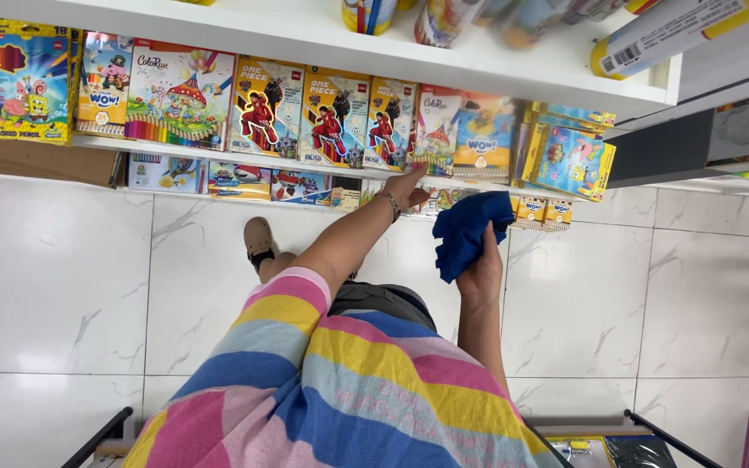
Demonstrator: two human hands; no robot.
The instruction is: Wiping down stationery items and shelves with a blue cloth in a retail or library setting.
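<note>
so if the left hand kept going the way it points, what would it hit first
Probably the row of coloured-pencil boxes standing on the shelf. The left hand already reaches to the shelf edge just below them, fingers about at a box's lower edge, though depth is hard to judge.

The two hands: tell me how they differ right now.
The left hand is stretched far forward to the coloured pencil boxes on the white shelf; the right hand stays closer to the body. The left hand holds nothing and touches a box edge, while the right hand grips a bunched blue cloth. The left wrist carries a bracelet; the right wrist is bare. Both are ungloved.
</note>
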